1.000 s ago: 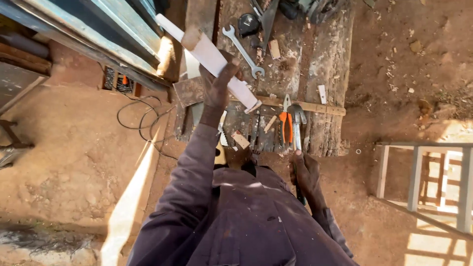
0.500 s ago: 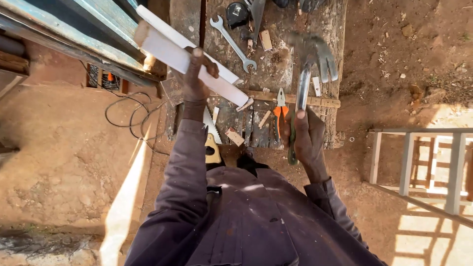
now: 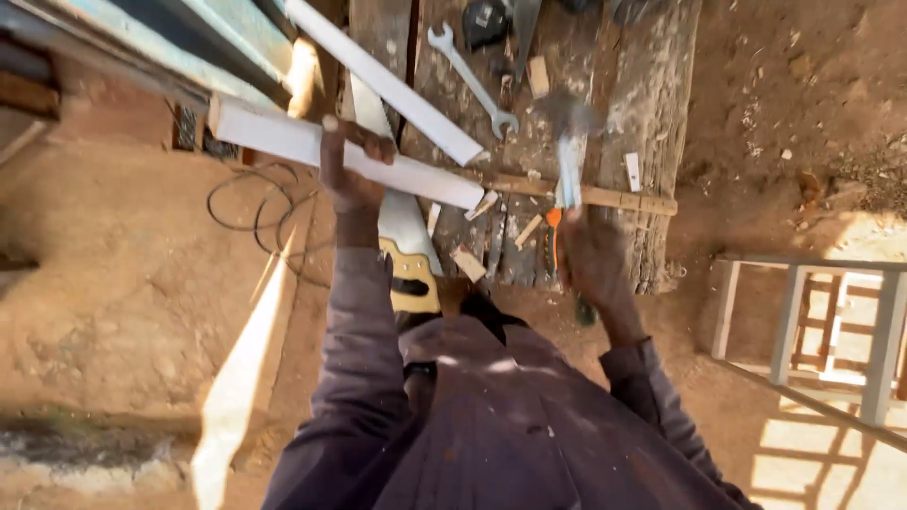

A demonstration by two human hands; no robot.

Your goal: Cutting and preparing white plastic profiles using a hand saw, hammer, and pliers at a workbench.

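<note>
Gripping a white wooden strip (image 3: 345, 151) in my left hand (image 3: 351, 175), I hold it across the workbench (image 3: 652, 113). My right hand (image 3: 595, 264) clamps a hammer (image 3: 570, 156), head blurred, above pliers (image 3: 552, 241). A handsaw (image 3: 404, 246) and spanner (image 3: 470, 80) lie nearby.

Sunlit packed-dirt floor (image 3: 123, 312), rough plank workbench (image 3: 652, 113), pale wooden frame (image 3: 812, 321) alongside.

No packages, labels, signs or screens visible on workbench (image 3: 652, 85).
</note>
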